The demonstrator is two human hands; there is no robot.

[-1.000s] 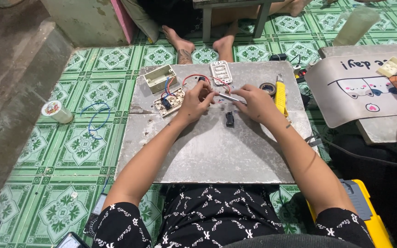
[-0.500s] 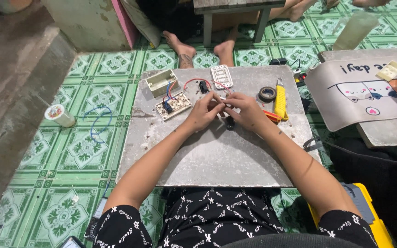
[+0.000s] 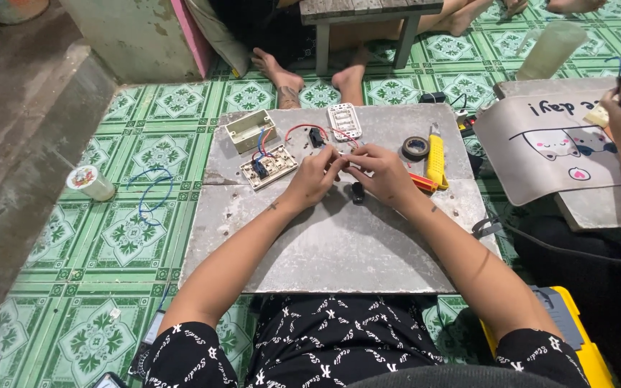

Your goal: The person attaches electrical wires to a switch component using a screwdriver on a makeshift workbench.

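Now both hands, left [image 3: 315, 177] and right [image 3: 382, 174], pinch a small part just behind the black switch [image 3: 357, 192]; wiring underway, needing steady fingers next.

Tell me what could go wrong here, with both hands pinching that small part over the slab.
The left hand and right hand meet over a small part too tiny to identify; it might slip. A small black piece lies loose under the wrists and could be knocked. The yellow utility knife sits beside the right hand.

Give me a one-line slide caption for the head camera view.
Left hand and right hand meet over a grey board, pinching a small part among switch plates, wires and tape.
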